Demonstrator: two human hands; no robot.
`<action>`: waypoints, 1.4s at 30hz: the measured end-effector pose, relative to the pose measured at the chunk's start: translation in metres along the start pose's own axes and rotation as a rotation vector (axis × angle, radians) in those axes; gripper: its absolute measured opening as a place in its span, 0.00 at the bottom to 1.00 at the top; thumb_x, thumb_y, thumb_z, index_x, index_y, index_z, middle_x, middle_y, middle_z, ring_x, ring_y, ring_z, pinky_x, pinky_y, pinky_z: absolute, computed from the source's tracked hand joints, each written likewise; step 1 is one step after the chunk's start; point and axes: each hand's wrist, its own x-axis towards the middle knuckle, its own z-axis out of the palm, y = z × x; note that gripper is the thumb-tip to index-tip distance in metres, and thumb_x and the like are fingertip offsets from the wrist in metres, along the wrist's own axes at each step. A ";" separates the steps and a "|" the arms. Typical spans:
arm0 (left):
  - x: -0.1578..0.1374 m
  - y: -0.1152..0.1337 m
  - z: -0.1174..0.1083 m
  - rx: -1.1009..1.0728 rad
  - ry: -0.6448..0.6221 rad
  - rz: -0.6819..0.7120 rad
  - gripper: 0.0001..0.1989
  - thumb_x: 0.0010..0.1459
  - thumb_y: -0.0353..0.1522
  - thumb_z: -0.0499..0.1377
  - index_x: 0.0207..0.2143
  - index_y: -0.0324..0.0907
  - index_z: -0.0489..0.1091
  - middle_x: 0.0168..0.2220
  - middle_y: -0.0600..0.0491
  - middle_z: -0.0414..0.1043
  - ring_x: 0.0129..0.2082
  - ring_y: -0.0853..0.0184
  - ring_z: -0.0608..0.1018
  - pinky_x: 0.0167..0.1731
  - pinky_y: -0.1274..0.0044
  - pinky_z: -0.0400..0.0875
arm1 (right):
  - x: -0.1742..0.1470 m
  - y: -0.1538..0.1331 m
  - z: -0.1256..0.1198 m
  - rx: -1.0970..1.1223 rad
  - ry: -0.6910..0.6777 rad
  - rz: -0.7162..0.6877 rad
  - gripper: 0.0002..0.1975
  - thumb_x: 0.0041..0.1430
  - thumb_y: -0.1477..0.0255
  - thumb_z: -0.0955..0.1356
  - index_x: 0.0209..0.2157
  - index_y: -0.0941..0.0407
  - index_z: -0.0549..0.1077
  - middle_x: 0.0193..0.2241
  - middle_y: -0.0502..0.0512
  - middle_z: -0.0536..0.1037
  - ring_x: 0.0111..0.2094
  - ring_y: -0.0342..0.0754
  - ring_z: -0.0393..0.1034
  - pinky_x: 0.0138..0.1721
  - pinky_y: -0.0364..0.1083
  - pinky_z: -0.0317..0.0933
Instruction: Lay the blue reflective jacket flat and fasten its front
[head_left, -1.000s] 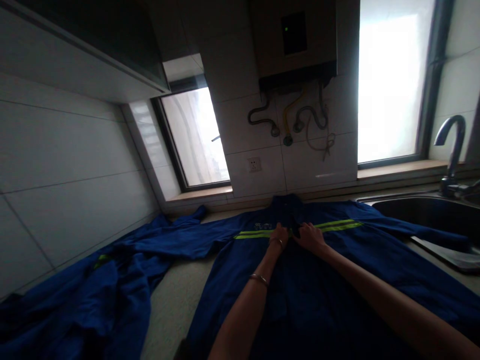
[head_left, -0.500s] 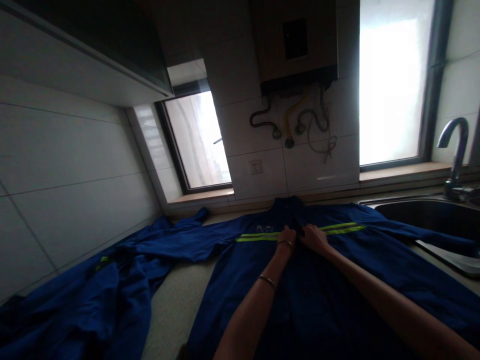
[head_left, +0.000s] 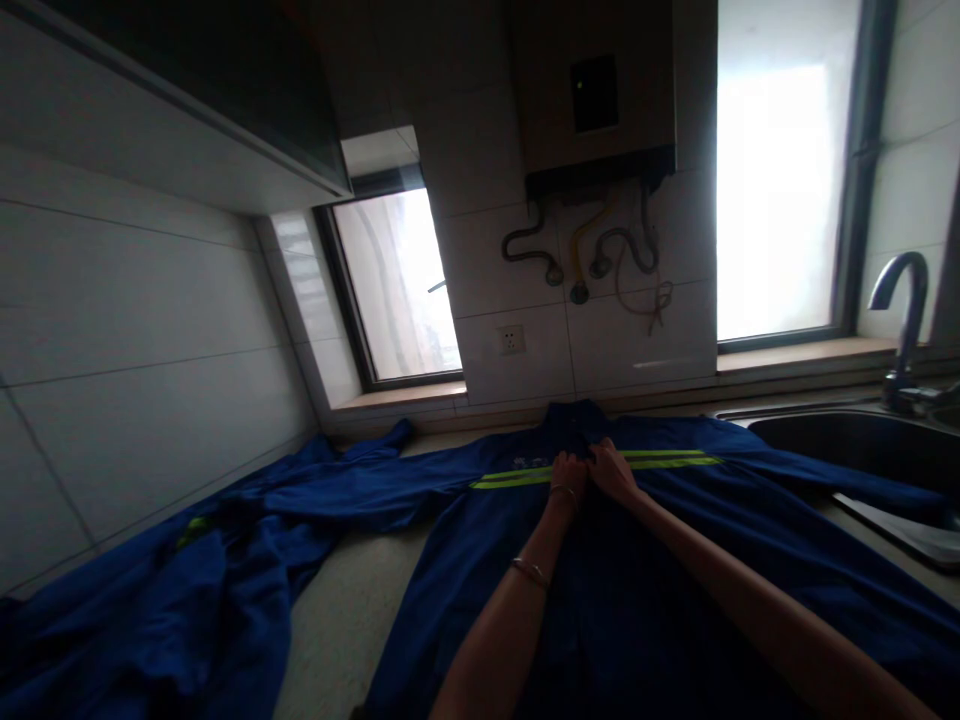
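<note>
A blue work jacket [head_left: 645, 580] with yellow-green stripes across its chest lies spread out on the countertop, collar toward the wall. My left hand [head_left: 568, 474], with bracelets on its wrist and forearm, is closed on the jacket's front edge at chest height. Right beside it, my right hand [head_left: 611, 470] pinches the same front opening with bent fingers. The dim light hides exactly which bit of the placket each hand grips. One sleeve stretches left, the other right toward the sink.
Another blue garment [head_left: 225, 580] lies crumpled on the countertop [head_left: 352, 600] at the left. A sink [head_left: 825, 440] with a curved faucet [head_left: 907, 310] is at the right, near a flat pale board [head_left: 900, 525]. A water heater [head_left: 596, 90] hangs above; a cabinet [head_left: 187, 100] overhangs the left.
Both hands have shifted slightly left and a little toward the collar along the jacket's front. The view has tilted slightly; the jacket otherwise lies much the same.
</note>
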 end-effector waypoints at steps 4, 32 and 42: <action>0.006 -0.007 0.002 -0.066 0.013 0.042 0.11 0.56 0.22 0.51 0.36 0.36 0.72 0.40 0.43 0.72 0.45 0.62 0.70 0.50 0.73 0.58 | -0.002 0.003 0.008 0.058 -0.003 -0.043 0.14 0.60 0.69 0.57 0.35 0.59 0.71 0.39 0.59 0.67 0.35 0.44 0.66 0.39 0.42 0.55; 0.003 -0.017 0.023 -0.583 0.281 -0.234 0.13 0.51 0.22 0.51 0.40 0.40 0.61 0.36 0.49 0.73 0.36 0.68 0.75 0.37 0.79 0.66 | 0.004 0.031 0.022 0.263 0.025 -0.195 0.12 0.54 0.73 0.64 0.40 0.54 0.75 0.34 0.53 0.70 0.36 0.44 0.66 0.39 0.40 0.57; 0.011 -0.027 0.027 -0.590 0.278 -0.247 0.14 0.49 0.21 0.55 0.40 0.36 0.64 0.38 0.47 0.73 0.38 0.69 0.75 0.39 0.80 0.67 | -0.007 0.024 0.014 0.178 -0.003 -0.269 0.11 0.58 0.71 0.61 0.38 0.54 0.74 0.34 0.53 0.68 0.36 0.43 0.64 0.38 0.40 0.54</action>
